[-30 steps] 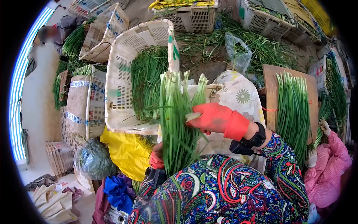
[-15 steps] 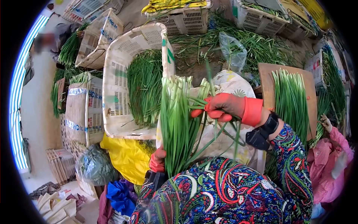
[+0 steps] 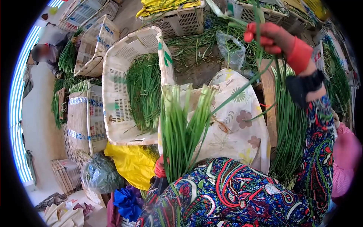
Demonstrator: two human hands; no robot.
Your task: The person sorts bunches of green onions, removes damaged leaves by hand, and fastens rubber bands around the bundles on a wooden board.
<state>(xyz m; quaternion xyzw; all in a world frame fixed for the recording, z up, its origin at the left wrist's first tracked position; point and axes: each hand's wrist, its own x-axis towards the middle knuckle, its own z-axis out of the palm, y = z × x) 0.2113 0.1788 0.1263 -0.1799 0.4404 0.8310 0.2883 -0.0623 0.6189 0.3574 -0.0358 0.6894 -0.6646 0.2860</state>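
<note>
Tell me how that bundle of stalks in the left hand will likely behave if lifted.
The bundle looks fairly stiff: it runs nearly straight beyond the left hand. It may splay, since its pale ends spread apart with no tie visible. Single leaves are probably floppy, as strands trailing from the right hand curve.

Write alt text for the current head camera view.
A person's gloved left hand holds a bunch of long green stalks, pale ends up, while the raised, gloved right hand grips a few loose strands. A floral cloth lies right, a crate of greens left.
</note>
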